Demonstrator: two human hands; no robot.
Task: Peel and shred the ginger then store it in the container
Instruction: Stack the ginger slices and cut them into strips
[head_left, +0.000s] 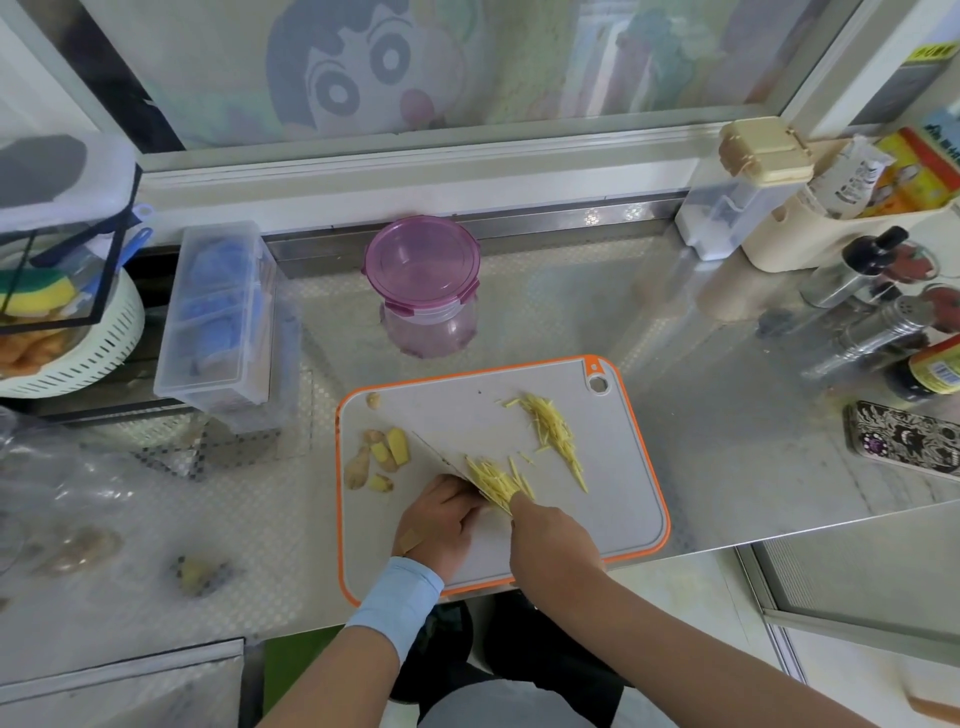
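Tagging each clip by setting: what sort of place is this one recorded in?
Probably a home kitchen counter: a knife and ginger shreds on a cutting board, a metal worktop, and sauce bottles to the right.

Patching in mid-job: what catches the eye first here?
At centre, on the orange-rimmed board, the left hand grips a knife with yellow shreds on its blade, and the right hand touches them. A second pile lies further right on the board, with ginger pieces near its left edge. Behind the board stands the purple-lidded container, lid on.
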